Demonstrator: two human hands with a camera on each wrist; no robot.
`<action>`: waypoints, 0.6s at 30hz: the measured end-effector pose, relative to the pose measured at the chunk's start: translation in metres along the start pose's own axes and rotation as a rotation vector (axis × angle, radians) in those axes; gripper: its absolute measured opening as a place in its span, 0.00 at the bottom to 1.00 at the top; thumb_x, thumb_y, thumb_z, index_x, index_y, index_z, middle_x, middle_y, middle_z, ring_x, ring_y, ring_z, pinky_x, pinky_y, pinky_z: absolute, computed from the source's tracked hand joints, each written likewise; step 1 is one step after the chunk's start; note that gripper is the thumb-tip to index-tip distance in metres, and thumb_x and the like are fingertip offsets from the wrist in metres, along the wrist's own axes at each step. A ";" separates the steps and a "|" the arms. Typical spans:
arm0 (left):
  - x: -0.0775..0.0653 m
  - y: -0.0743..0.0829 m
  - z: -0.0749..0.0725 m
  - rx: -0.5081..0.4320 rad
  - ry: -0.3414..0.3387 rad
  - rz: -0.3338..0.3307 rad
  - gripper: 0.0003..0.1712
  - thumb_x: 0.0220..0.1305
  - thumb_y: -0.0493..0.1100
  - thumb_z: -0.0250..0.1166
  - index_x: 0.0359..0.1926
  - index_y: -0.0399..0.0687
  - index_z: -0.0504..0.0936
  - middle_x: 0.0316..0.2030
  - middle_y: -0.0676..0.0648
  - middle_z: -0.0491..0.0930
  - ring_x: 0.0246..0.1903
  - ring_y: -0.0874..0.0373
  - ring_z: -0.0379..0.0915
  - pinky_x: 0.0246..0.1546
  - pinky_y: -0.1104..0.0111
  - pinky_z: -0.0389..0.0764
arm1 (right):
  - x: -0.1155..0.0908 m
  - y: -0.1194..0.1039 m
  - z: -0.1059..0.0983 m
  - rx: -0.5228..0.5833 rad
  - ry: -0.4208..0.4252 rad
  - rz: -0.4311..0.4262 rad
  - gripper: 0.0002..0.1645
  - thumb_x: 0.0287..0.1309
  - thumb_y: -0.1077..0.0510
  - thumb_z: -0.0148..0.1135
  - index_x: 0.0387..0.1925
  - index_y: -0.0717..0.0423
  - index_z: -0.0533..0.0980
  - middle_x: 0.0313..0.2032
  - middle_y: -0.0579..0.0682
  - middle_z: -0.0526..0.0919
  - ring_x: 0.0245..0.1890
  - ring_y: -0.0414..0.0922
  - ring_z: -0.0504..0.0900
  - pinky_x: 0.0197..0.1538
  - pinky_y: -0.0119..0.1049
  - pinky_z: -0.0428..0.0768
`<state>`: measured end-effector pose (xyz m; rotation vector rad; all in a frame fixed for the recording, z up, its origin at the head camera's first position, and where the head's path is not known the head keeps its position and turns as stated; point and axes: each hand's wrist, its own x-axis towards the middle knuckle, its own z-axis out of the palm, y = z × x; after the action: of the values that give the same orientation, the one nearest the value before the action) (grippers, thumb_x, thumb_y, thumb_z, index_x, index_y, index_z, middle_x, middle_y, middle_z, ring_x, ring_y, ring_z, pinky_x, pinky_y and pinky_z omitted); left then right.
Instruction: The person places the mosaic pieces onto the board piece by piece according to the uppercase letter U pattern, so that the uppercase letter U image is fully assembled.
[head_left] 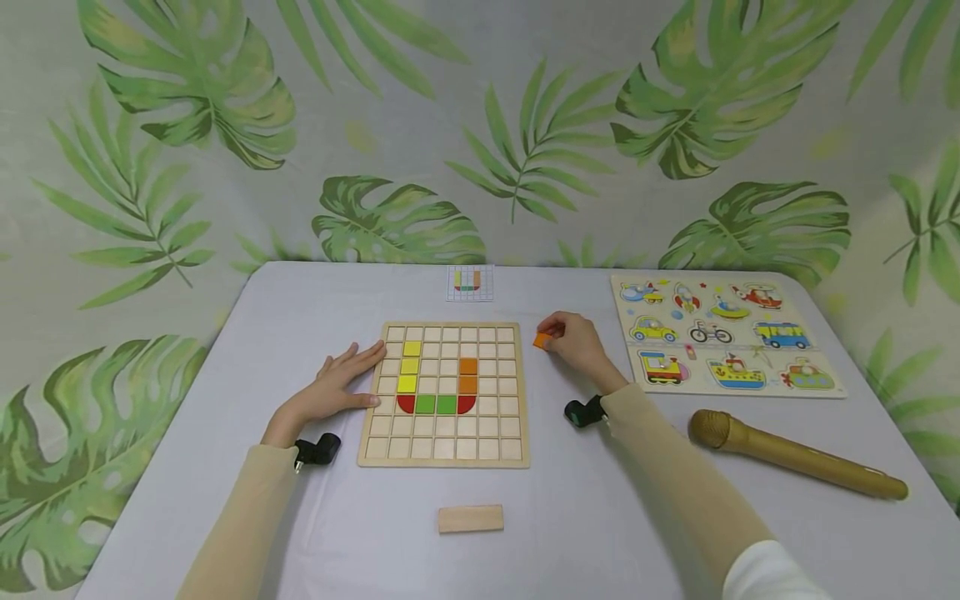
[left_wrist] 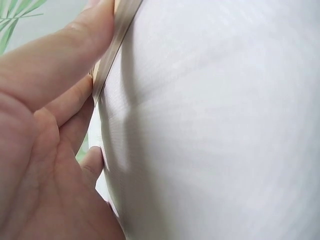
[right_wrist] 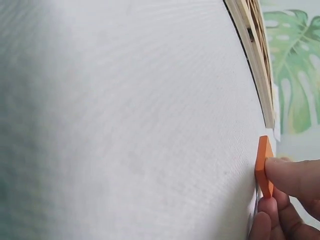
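Observation:
A wooden grid board [head_left: 444, 448] lies in the middle of the table, with yellow tiles [head_left: 409, 367], red rounded corner tiles [head_left: 406, 404], green tiles [head_left: 436, 404] and two orange tiles [head_left: 468, 376] set in a U shape. My left hand [head_left: 333, 392] rests at the board's left edge, fingers extended and thumb against the side. To the right of the board, my right hand [head_left: 576, 343] pinches an orange square tile [right_wrist: 262, 167] between thumb and fingers, close over the tablecloth. In the right wrist view the tile stands tilted beside the board's edge.
Behind the board lies a small pattern card [head_left: 470, 284] showing a coloured U. A vehicle peg puzzle [head_left: 727, 333] is at the right, with a gold microphone [head_left: 795, 454] in front of it. A plain wooden block [head_left: 471, 518] lies near the front.

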<state>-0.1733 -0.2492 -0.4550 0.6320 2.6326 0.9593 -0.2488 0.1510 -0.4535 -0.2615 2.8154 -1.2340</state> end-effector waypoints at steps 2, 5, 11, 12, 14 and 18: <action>0.000 0.000 0.000 0.006 0.001 -0.002 0.48 0.59 0.49 0.68 0.73 0.40 0.53 0.73 0.39 0.47 0.70 0.33 0.28 0.61 0.36 0.26 | 0.000 -0.001 0.001 0.003 0.003 -0.011 0.12 0.48 0.74 0.63 0.38 0.66 0.80 0.33 0.57 0.81 0.33 0.49 0.76 0.36 0.35 0.72; 0.000 0.000 0.000 0.007 0.002 -0.003 0.48 0.59 0.49 0.68 0.73 0.40 0.53 0.73 0.39 0.47 0.70 0.33 0.28 0.61 0.36 0.26 | 0.000 -0.002 0.002 0.013 0.008 -0.024 0.13 0.47 0.76 0.62 0.37 0.65 0.79 0.32 0.56 0.80 0.33 0.49 0.74 0.36 0.35 0.72; 0.000 0.000 0.001 0.011 0.003 -0.003 0.48 0.59 0.49 0.68 0.73 0.40 0.53 0.73 0.38 0.47 0.70 0.32 0.29 0.61 0.36 0.26 | 0.000 -0.001 0.003 0.055 0.015 -0.034 0.12 0.47 0.76 0.62 0.35 0.64 0.78 0.31 0.56 0.79 0.32 0.49 0.75 0.37 0.35 0.72; 0.001 0.000 0.001 0.012 0.002 -0.003 0.48 0.59 0.49 0.68 0.73 0.40 0.53 0.73 0.38 0.47 0.70 0.32 0.29 0.61 0.36 0.26 | 0.000 -0.001 0.002 0.063 0.015 -0.035 0.11 0.47 0.76 0.62 0.35 0.65 0.78 0.31 0.56 0.80 0.32 0.49 0.75 0.36 0.34 0.72; 0.001 0.000 0.001 0.011 0.003 -0.004 0.48 0.59 0.49 0.68 0.73 0.40 0.53 0.73 0.38 0.47 0.70 0.32 0.29 0.61 0.36 0.26 | -0.001 -0.002 0.001 0.094 0.011 -0.024 0.09 0.50 0.74 0.62 0.35 0.66 0.78 0.31 0.57 0.80 0.31 0.48 0.76 0.33 0.32 0.73; 0.001 0.000 0.001 0.011 0.004 -0.001 0.48 0.59 0.49 0.68 0.73 0.40 0.53 0.73 0.38 0.47 0.70 0.32 0.29 0.60 0.35 0.26 | 0.000 -0.004 0.001 0.198 -0.007 0.005 0.08 0.55 0.71 0.63 0.38 0.68 0.78 0.33 0.58 0.81 0.31 0.45 0.76 0.28 0.29 0.73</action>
<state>-0.1739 -0.2484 -0.4562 0.6324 2.6433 0.9467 -0.2487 0.1476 -0.4515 -0.2478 2.6590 -1.4939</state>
